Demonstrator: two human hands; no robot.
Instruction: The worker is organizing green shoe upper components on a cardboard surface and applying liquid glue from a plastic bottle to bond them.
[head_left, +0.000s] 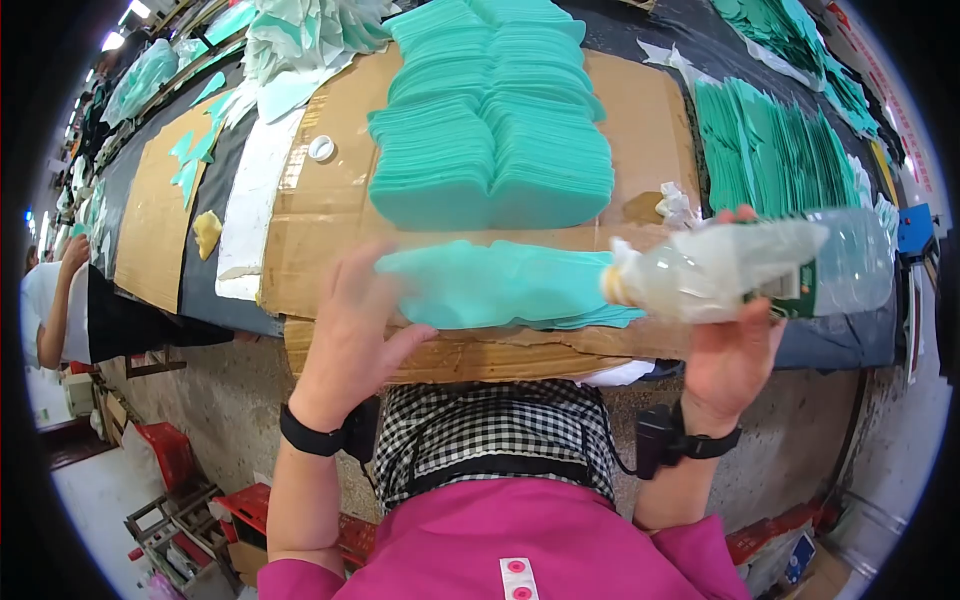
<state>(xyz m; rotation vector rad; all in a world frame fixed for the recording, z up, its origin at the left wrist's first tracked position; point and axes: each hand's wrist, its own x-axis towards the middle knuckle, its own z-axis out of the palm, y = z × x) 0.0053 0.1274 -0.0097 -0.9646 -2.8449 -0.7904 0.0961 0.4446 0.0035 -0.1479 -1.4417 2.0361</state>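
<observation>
My right hand point(728, 362) is wrapped around a clear plastic bottle point(850, 262) with a green label and white film around its upper part. The bottle lies nearly level, its neck pointing left over the teal sheet pieces point(500, 280) on the cardboard. At the left end of these pieces is my left hand point(362, 325), thumb apart and fingers stretched out, somewhat blurred by motion. Just beyond stands a large stack of teal cut pieces point(490, 150), fanned in rows with a notch down the middle.
A brown cardboard sheet point(318, 225) covers the work table. On it lie a white cap ring point(321, 148) and a crumpled white scrap point(676, 205). Darker green pieces point(770, 145) stand at the right; pale sheets point(300, 45) heap at the far left. Another person's arm point(62, 290) shows at left.
</observation>
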